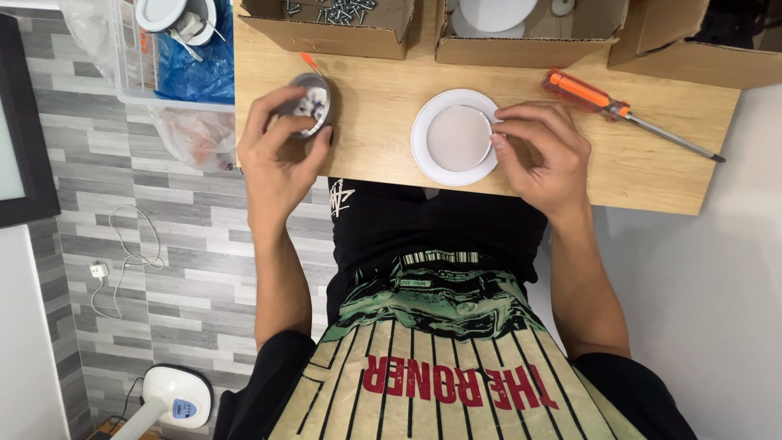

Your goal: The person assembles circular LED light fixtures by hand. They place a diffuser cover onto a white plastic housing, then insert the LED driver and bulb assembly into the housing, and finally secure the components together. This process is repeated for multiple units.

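Observation:
My left hand [273,151] grips a small round grey lamp housing [309,102] at the left side of a wooden table [383,122]; orange wire ends stick out from its top. My right hand [542,151] rests on the table, its fingertips pinching the right rim of a round white lamp ring [432,147] with a pale disc in its middle. The ring lies flat near the table's front edge.
An orange-handled screwdriver [611,106] lies at the right. Cardboard boxes [326,33] stand along the back, one holding several screws [342,10], another a white round part [493,15]. A clear plastic bin [134,73] with blue bags stands left of the table.

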